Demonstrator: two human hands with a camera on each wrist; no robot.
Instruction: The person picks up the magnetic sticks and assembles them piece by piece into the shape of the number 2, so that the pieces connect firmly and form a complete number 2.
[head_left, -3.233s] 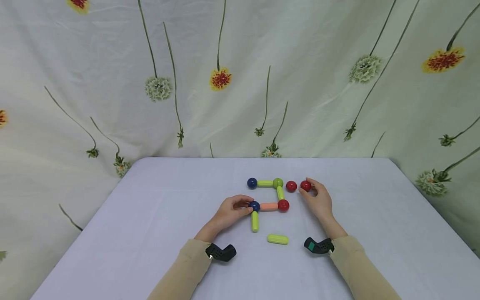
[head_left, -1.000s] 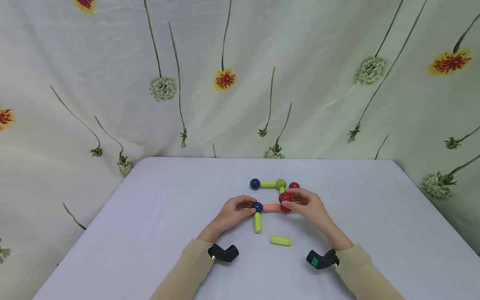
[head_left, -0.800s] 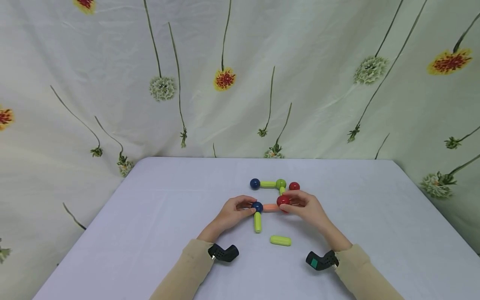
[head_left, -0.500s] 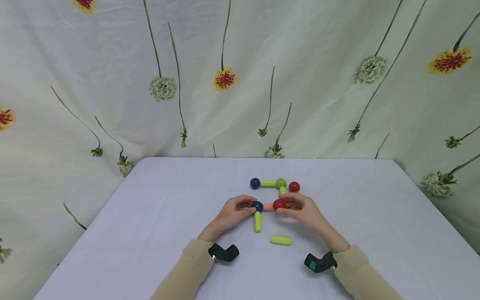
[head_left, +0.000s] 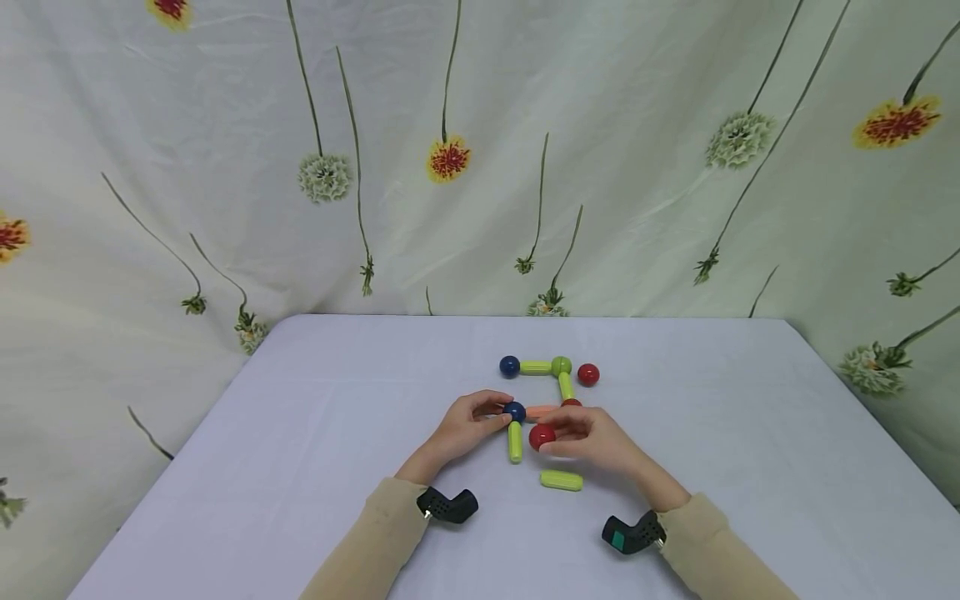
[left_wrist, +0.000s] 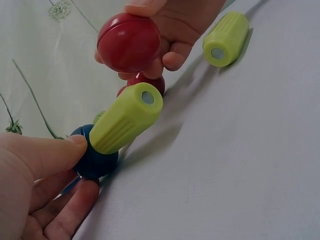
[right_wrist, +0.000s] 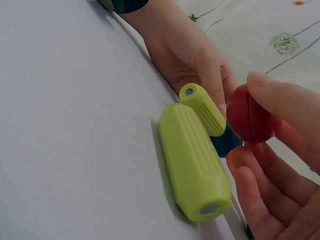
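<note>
My left hand point(head_left: 467, 425) pinches a blue ball point(head_left: 514, 412) between thumb and fingers. From that ball a yellow-green magnetic rod point(head_left: 515, 442) points toward me, its metal tip showing in the left wrist view. An orange rod point(head_left: 540, 412) runs right from it to a red ball point(head_left: 572, 402), mostly hidden behind my right hand point(head_left: 588, 437). Thumb and fingertips of the right hand hold another red ball point(right_wrist: 250, 114), just right of the near rod. A further rod point(head_left: 566, 386) links the hidden red ball to a green ball point(head_left: 561, 366).
At the back, a rod point(head_left: 536, 367) joins the green ball to a second blue ball point(head_left: 509, 367). A loose red ball point(head_left: 588, 374) sits to their right. One loose yellow-green rod point(head_left: 561, 480) lies in front of my hands on the white table point(head_left: 315, 400).
My right hand took the rightmost red ball and brought it left and toward me, over the joined red ball, to beside the near rod. The left hand keeps its grip on the blue ball.
</note>
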